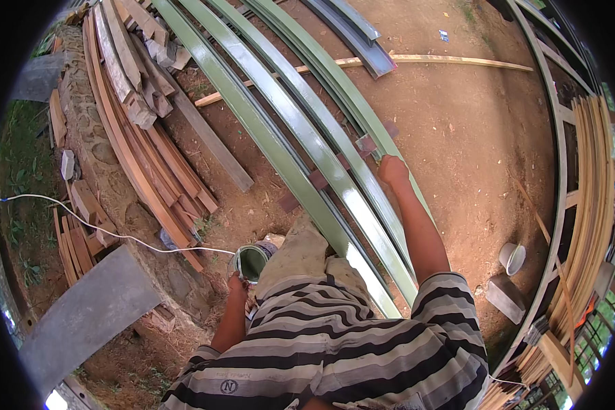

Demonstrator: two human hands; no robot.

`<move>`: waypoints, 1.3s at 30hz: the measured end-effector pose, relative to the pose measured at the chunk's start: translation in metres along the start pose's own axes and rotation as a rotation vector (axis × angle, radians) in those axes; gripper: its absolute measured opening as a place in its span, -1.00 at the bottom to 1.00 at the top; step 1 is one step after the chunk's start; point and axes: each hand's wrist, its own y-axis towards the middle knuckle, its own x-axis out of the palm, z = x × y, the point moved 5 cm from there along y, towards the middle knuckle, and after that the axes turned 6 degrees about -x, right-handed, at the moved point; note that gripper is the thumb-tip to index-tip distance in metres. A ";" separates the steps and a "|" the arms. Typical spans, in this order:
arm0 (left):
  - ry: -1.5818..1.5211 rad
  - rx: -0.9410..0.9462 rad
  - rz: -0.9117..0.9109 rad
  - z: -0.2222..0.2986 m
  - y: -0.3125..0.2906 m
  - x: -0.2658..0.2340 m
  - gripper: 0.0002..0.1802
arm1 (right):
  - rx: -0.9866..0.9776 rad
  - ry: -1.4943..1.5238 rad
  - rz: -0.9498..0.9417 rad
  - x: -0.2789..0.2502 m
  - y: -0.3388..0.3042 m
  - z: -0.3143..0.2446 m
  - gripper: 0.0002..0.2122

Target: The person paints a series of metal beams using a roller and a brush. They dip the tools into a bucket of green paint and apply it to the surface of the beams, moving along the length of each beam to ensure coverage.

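Low on the left, my left hand [236,282] is closed at the near rim of a small bucket [253,262] of green paint. My right hand [393,169] is a fist over the rightmost green metal beam [362,113], the arm stretched forward. Whatever it grips is mostly hidden by the fingers. Beside it, a glossy green beam [280,102] and another green beam [236,116] run lengthwise from far to near. A reddish-brown wooden block [319,179] lies under the beams, in line with several others across them.
Reddish timber planks [143,164] and rough boards [119,55] lie at left by a stone wall edge [92,130]. A white cable [116,234] crosses there. Grey-blue metal channels [348,34] lie far off. At right are a white bucket [512,258], a concrete block [505,298] and stacked wood strips [591,178].
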 end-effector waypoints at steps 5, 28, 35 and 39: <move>-0.024 -0.030 -0.033 0.041 -0.004 -0.024 -0.68 | 0.019 -0.081 -0.093 0.008 0.097 -0.019 -0.70; 0.081 0.104 -0.178 0.148 -0.048 0.077 -0.81 | 0.254 0.253 -0.245 0.048 0.211 -0.013 -0.80; 0.134 0.104 -0.178 0.141 -0.064 0.087 -0.79 | 0.304 0.418 -0.220 0.055 0.214 -0.004 -0.78; 0.168 0.111 -0.187 0.132 -0.059 0.080 -0.79 | 0.311 0.467 -0.234 0.063 0.213 -0.006 -0.77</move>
